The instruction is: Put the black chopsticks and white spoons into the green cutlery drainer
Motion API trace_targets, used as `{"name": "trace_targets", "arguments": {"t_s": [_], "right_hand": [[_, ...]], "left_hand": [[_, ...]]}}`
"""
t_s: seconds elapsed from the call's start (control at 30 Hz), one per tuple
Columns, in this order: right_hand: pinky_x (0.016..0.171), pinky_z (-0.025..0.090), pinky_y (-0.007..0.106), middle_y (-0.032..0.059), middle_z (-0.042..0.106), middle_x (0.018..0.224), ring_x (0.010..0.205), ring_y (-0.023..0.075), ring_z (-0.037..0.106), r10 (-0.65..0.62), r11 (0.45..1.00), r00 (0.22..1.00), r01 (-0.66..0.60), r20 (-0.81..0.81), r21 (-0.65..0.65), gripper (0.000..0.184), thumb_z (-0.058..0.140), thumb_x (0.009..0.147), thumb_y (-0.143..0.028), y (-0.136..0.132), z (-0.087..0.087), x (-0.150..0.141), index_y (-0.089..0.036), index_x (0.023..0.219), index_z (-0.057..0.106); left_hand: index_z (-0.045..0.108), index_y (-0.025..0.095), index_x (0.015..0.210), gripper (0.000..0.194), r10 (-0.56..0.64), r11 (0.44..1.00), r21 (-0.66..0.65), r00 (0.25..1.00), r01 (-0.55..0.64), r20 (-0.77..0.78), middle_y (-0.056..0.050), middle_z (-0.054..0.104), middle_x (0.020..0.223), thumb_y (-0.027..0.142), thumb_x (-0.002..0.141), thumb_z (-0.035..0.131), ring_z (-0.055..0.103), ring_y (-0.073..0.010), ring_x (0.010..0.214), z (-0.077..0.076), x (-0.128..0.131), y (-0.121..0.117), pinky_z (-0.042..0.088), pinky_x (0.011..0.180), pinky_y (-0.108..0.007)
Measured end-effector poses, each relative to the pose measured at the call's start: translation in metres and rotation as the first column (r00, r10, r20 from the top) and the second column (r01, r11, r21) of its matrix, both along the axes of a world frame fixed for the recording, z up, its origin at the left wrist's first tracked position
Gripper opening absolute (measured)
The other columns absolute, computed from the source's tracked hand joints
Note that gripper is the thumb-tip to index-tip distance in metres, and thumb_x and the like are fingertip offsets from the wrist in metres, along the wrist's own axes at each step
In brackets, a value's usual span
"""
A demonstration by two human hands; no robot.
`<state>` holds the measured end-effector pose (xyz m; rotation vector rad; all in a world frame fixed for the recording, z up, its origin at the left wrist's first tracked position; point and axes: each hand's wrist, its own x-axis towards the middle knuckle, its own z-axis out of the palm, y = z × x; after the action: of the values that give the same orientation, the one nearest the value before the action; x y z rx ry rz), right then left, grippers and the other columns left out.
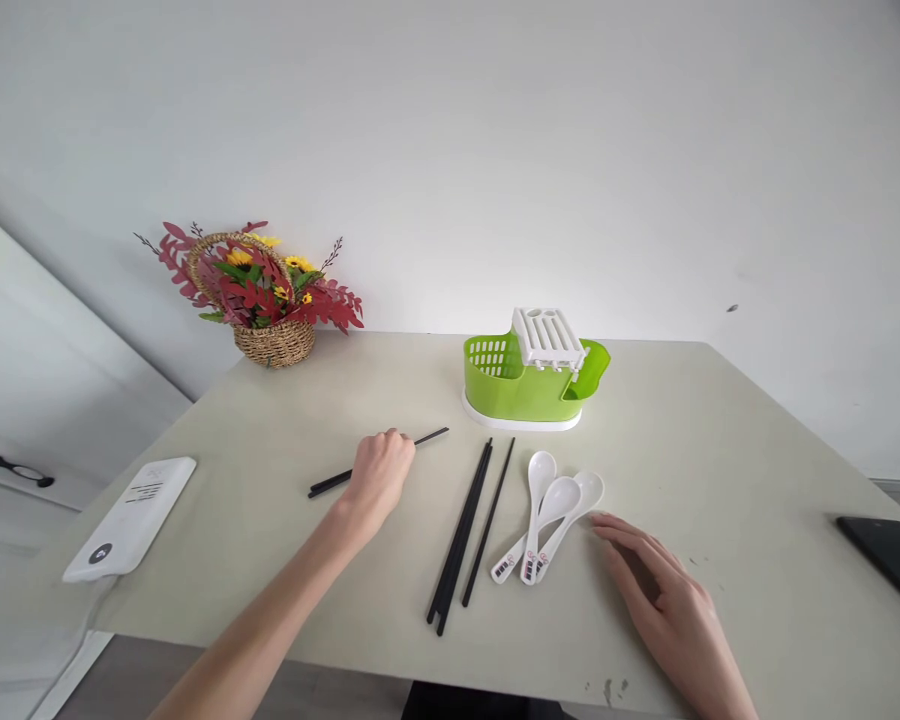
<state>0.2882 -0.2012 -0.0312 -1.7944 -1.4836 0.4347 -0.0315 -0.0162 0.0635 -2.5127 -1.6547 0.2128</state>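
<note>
My left hand (381, 468) is closed around a pair of black chopsticks (331, 484), whose ends stick out on both sides of the fist, low over the table. More black chopsticks (461, 540) lie bunched in the middle, and a single chopstick (489, 522) lies just right of them. Three white spoons (559, 496) with printed handles overlap in a fan, bowls pointing away from me. Resting on the table to their right, my right hand (664, 600) has its fingers stretched out, fingertips close to the rightmost spoon, holding nothing.
A green utensil caddy (521, 395) with a white slotted top stands near the wall. At the back left is a wicker basket (274, 345) of artificial flowers. A white device (131, 520) with a cable lies at the left edge, a black phone (889, 560) at the right.
</note>
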Motion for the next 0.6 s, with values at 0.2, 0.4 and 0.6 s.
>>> {"name": "trace_targets", "arguments": {"t_s": [0.2,0.4,0.6], "right_hand": [[0.076,0.062,0.031,-0.0017,0.07,0.141,0.132,0.0261,0.064,0.023,1.0,1.0,-0.023,0.012,0.004,0.032,0.053,0.102,-0.054,-0.001,0.0,0.001,-0.038,0.122,0.073],[0.081,0.063,0.032,-0.0017,0.069,0.141,0.133,0.0256,0.063,0.016,1.0,1.0,-0.016,-0.009,-0.008,0.033,0.051,0.103,-0.053,0.001,0.001,0.0,-0.038,0.123,0.071],[0.1,0.059,0.039,0.001,0.07,0.14,0.134,0.0261,0.063,0.025,1.0,1.0,-0.025,-0.012,0.01,0.033,0.052,0.103,-0.052,0.0,0.001,0.0,-0.035,0.122,0.072]], "left_hand": [[0.074,0.019,0.085,0.016,-0.182,0.981,-0.024,0.949,0.195,0.256,-0.01,0.077,0.09,0.01,0.091,0.062,0.075,-0.0234,0.08,0.016,-0.003,0.007,0.055,0.077,-0.031],[0.075,0.023,0.102,0.013,-0.241,0.966,0.138,0.569,0.218,0.786,-0.002,0.081,0.104,0.032,0.098,0.066,0.079,-0.0192,0.09,0.053,0.004,0.001,0.061,0.085,-0.028],[0.075,0.02,0.101,0.028,-0.055,0.993,0.035,0.183,0.11,0.981,-0.006,0.083,0.101,0.047,0.092,0.076,0.081,-0.0243,0.096,0.047,0.014,-0.005,0.065,0.088,-0.031]]}}
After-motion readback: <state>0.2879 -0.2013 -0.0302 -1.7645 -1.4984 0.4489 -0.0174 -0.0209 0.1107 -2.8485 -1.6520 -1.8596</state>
